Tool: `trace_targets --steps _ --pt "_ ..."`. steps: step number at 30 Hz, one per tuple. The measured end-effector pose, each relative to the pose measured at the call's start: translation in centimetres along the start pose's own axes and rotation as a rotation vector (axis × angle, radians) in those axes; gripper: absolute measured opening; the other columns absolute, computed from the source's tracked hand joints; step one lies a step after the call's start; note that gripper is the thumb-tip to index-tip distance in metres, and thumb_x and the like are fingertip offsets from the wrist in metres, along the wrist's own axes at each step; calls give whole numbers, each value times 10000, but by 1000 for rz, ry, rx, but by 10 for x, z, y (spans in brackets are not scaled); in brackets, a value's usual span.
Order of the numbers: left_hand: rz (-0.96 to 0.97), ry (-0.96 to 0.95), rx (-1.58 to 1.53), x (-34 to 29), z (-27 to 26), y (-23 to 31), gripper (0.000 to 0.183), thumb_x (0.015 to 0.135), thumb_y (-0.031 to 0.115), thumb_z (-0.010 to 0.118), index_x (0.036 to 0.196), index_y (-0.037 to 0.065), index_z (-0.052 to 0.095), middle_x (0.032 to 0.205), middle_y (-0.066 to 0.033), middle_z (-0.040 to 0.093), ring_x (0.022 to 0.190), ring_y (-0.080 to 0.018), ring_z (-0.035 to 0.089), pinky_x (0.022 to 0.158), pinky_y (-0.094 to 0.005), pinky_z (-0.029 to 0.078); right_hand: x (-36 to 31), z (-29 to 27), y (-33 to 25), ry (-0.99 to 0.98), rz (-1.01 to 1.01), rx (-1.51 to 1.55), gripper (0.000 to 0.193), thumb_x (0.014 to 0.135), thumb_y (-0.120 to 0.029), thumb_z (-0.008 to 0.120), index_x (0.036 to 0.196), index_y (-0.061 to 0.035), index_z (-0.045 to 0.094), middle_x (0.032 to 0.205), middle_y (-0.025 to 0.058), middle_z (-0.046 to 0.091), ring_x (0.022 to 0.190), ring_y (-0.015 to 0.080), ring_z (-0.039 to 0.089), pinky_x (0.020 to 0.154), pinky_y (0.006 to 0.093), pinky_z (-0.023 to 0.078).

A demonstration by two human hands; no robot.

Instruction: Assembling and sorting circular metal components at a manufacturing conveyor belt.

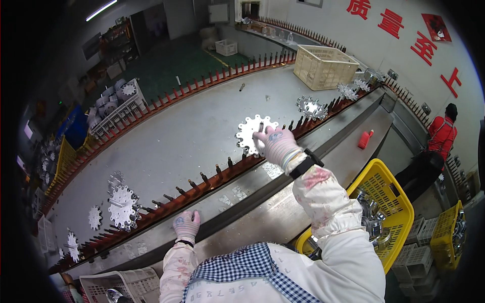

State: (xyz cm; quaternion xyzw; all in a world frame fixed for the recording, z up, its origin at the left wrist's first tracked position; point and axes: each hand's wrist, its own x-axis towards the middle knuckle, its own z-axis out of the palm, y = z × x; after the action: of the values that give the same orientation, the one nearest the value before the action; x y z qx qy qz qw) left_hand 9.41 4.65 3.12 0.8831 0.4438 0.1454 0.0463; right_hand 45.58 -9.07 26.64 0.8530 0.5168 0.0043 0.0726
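My right hand (278, 145), in a striped pink-and-white glove, reaches over the chain of upright spindles. Its fingers are closed at the middle of a bright toothed metal disc (247, 132), next to the short post at its centre. My left hand (187, 225), gloved alike, is curled by the near edge of the line. Whatever its fingers might hold is hidden. To its left, another toothed disc (124, 208) sits on the line with a rod at its centre. A shiny toothed part (311, 108) is beyond my right hand.
Bare spindles (204, 178) line the near edge between my hands. A yellow basket (399, 202) of shiny metal parts stands at my right. A cream crate (323, 68) rests on the far line. A person in red (442, 134) works at the far right. A red bottle (365, 139) lies nearby.
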Motion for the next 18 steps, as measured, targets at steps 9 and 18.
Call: trace_targets --steps 9,18 --pt "-36 -68 -7 2 -10 1 395 925 428 559 763 99 707 793 -148 694 768 -355 681 729 -480 530 18 0 -35 -36 -65 -65 315 992 -288 477 1271 -159 547 1085 113 714 999 274 707 830 425 549" --pt "-83 -161 0 10 -15 -1 425 947 433 524 797 81 710 854 -172 700 803 -376 682 741 -497 535 -7 60 -32 557 -267 796 317 918 -66 585 1227 -71 659 1179 125 669 1125 283 629 985 361 506"
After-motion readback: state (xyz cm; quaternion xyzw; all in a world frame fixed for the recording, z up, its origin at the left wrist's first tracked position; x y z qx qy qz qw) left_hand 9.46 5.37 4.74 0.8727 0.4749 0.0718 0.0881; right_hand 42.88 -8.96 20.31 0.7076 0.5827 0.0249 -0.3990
